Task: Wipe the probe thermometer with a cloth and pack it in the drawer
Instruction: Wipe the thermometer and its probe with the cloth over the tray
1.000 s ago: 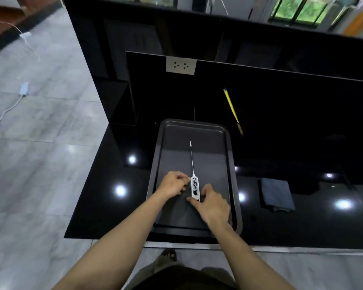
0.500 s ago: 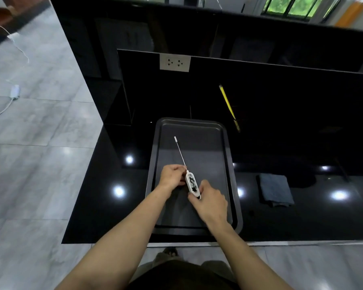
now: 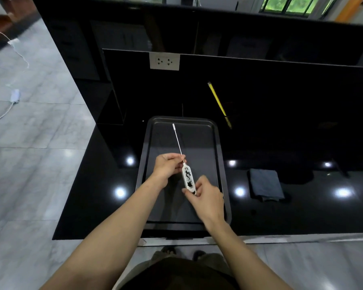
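The probe thermometer (image 3: pixel 188 177) has a white handle with black markings and a thin metal probe that points away from me and a little left, its tip capped in white. I hold it above a dark baking tray (image 3: pixel 217 139). My left hand (image 3: pixel 168 167) pinches the probe where it joins the handle. My right hand (image 3: pixel 205 197) grips the handle's near end. A folded grey cloth (image 3: pixel 265 185) lies on the black counter to the right of the tray, untouched. No drawer shows.
The glossy black counter (image 3: pixel 105 185) ends at a front edge near my body and a left edge above grey floor tiles. A raised black back panel carries a white socket (image 3: pixel 164 61). A yellow pencil-like stick (image 3: pixel 218 102) lies beyond the tray.
The thermometer has been lifted off the tray and its probe has swung from straight ahead to tilt leftward. Both hands have kept their hold on it.
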